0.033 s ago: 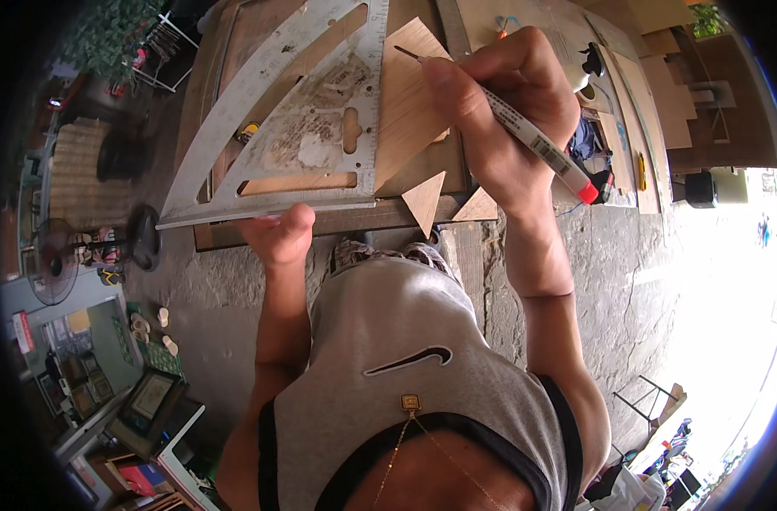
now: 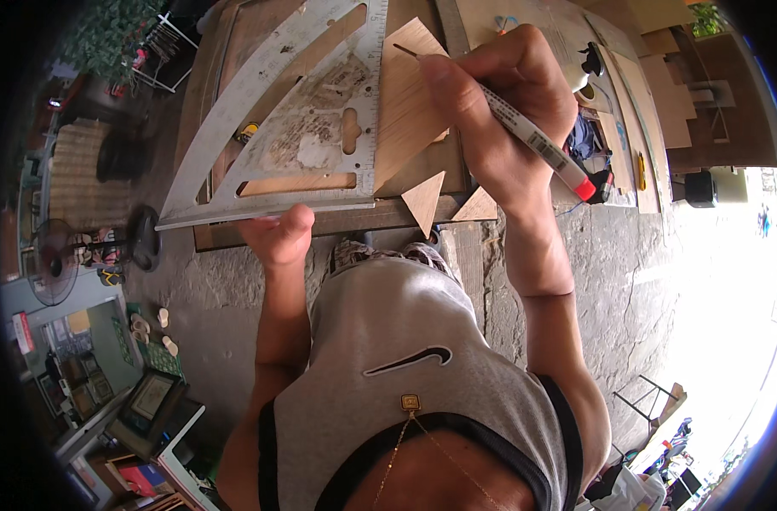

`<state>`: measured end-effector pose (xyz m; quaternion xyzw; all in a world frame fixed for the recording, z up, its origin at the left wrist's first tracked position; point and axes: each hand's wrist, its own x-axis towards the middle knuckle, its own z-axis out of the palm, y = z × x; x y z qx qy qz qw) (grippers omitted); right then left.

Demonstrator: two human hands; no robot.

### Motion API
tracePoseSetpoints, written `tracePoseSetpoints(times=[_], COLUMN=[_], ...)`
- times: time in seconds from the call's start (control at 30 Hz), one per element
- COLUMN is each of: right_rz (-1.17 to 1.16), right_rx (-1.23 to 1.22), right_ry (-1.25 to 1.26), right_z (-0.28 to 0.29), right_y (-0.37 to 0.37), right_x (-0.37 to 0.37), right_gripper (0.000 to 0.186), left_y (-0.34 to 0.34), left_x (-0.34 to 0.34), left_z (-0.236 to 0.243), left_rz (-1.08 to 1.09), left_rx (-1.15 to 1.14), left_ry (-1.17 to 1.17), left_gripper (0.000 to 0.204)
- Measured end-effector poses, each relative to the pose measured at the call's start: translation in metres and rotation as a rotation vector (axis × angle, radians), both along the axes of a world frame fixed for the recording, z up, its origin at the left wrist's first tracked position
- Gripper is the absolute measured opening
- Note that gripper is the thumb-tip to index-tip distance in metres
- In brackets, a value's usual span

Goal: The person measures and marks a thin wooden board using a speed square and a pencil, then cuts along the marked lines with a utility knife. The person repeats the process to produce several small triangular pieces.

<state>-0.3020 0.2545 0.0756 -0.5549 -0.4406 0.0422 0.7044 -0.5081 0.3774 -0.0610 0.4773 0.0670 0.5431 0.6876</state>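
The right hand [image 2: 516, 115] pinches a white marker [image 2: 535, 141] — the left hand [image 2: 279, 238] clamps a metal square [image 2: 299, 145] by its near edge.

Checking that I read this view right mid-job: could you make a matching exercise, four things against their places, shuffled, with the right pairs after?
1. marker
2. metal square
3. small wood triangles
4. fan

A. at the near edge of the table
B. at the far left of the picture
C. in the right hand
D. held along its lower edge by the left hand

Pairs: 1-C; 2-D; 3-A; 4-B
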Motion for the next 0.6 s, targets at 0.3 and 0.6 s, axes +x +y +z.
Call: tracePoseSetpoints(times=[0.3,0.6], right_rz=[-0.023,0.006], right_rx=[-0.029,-0.055], right_ry=[-0.171,-0.429], right_z=[0.000,-0.006], right_y=[0.003,-0.014], right_x=[0.012,-0.002], right_gripper=[0.020,0.020], left_y=[-0.006,-0.001], left_x=[0.017,0.019], left_z=[0.022,0.016], left_rz=[0.042,0.075], left_rx=[0.162,0.116], left_ry=[0.028,0.036], left_gripper=[0.062,0.061])
